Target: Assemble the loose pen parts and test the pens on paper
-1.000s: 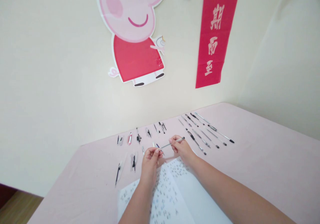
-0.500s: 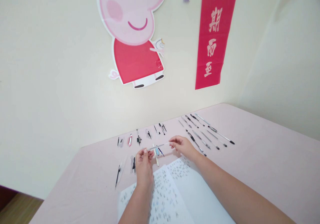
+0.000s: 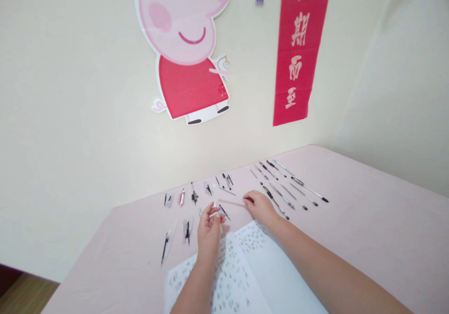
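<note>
My right hand (image 3: 258, 206) pinches one end of a thin pale pen tube (image 3: 231, 203), held low over the pink table (image 3: 351, 230). My left hand (image 3: 209, 225) hovers just left of it with fingers partly curled near a small white pen part (image 3: 220, 220); whether it grips that part is unclear. Below both hands lies an open notebook (image 3: 245, 276) covered in handwriting. Loose pen parts (image 3: 193, 194) lie in a row beyond my left hand.
A row of several whole pens (image 3: 291, 188) lies at the right rear of the table. Two more pens (image 3: 175, 234) lie left of the notebook. The wall behind carries a cartoon pig cut-out (image 3: 189, 47) and a red banner (image 3: 298, 47). The table's left edge drops to a wooden floor (image 3: 21, 295).
My hands have drawn apart: the left let go of the tube and moved down, while the right lowered the tube toward the table.
</note>
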{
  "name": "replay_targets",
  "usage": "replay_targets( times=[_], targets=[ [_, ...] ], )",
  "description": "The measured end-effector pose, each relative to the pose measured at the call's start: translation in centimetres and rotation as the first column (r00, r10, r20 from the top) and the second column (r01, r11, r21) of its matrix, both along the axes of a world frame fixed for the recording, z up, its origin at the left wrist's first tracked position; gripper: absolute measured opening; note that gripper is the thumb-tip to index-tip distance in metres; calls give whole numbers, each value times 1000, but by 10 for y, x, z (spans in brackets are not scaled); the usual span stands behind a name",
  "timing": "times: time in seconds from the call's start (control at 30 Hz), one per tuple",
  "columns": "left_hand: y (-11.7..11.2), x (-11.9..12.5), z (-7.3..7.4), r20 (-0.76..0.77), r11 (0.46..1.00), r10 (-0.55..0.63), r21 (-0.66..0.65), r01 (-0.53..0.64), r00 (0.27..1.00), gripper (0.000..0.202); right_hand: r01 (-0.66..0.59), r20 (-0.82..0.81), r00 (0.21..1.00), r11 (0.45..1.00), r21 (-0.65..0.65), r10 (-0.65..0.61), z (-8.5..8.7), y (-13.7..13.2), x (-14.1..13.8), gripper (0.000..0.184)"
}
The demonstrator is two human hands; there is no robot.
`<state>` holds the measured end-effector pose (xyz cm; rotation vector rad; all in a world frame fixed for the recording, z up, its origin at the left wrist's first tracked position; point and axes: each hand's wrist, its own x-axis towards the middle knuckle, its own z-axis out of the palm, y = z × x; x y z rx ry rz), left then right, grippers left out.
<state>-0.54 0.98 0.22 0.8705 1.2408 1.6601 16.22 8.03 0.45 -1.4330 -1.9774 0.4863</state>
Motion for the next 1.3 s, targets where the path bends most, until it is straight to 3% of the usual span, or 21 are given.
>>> replay_targets(
  times=[0.17, 0.3, 0.6, 0.93, 1.07, 1.3],
  targets=[
    [-2, 3, -5, -197, 990, -129, 30, 138, 972, 23, 301, 297, 911, 954, 1, -287, 11, -1, 10, 20],
    [-4, 4, -8, -385, 981, -156, 47, 188, 910, 18, 379, 424, 837, 925, 4, -345, 19, 0, 18, 23],
    [-9, 4, -6, -633, 942, -233, 41, 333, 738, 18, 346, 498, 811, 938, 15, -306, 15, 0, 18, 25],
    [-11, 5, -3, -671, 911, -310, -9, 411, 673, 18, 315, 563, 794, 947, -55, -231, 18, -1, 8, 23],
    [-11, 6, -3, -670, 908, -315, -8, 419, 672, 16, 313, 570, 791, 947, -67, -222, 17, 9, 7, 24],
    [-12, 6, -1, -741, 898, -307, -19, 439, 598, 19, 328, 590, 779, 940, -96, -211, 18, 37, 8, 26]
  ],
)
